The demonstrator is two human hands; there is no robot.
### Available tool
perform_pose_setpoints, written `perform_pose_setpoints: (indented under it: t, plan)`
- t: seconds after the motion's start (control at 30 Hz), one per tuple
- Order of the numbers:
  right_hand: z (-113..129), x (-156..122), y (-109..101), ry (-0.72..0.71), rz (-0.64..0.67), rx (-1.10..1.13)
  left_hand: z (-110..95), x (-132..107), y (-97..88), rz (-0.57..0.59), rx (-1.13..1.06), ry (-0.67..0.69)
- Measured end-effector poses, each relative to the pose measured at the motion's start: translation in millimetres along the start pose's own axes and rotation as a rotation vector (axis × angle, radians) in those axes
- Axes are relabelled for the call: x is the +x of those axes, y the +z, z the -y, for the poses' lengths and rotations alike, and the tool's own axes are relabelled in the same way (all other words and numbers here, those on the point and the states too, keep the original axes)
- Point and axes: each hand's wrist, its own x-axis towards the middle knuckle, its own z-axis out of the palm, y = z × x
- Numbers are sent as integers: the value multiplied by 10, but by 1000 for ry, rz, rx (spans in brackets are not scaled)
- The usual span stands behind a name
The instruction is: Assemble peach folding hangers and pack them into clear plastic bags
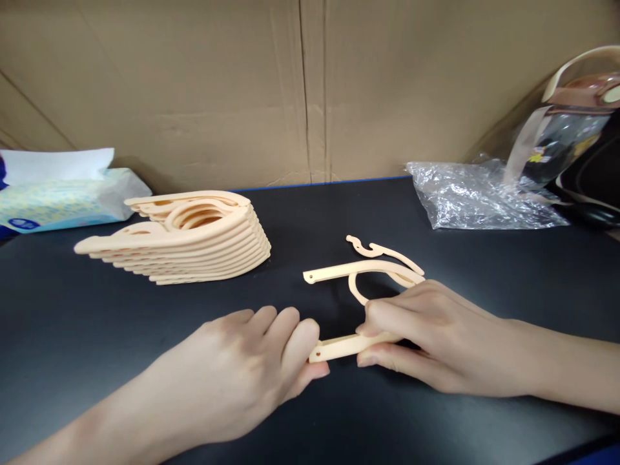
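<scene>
A cream plastic hanger (pixel 361 268) is held low over the dark tabletop. One straight arm with a small hole at its tip points left, and its curved hook part lies behind my right hand (pixel 436 336). That hand pinches the hanger's near arm (pixel 339 347) between thumb and fingers. My left hand (pixel 261 361) is closed at this arm's left end, thumb underneath; what lies inside its fist is hidden. A thin curved cream piece (pixel 387 252) shows just beyond the hanger; whether it is joined to it I cannot tell.
A neat stack of cream hangers (pixel 208 252) lies at the left. Behind it sits a tissue pack (pixel 62 194). A crumpled clear plastic bag (pixel 479 200) and a clear bottle with a strap (pixel 557 142) are at the right. A cardboard wall (pixel 217 97) closes off the back.
</scene>
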Motion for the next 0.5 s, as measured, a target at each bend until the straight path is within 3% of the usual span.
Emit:
perform_pose_setpoints:
  t: [0.5]
  plan:
    - [-19,-5,-7,6,28,11,-11,1,8,-57,-61,55]
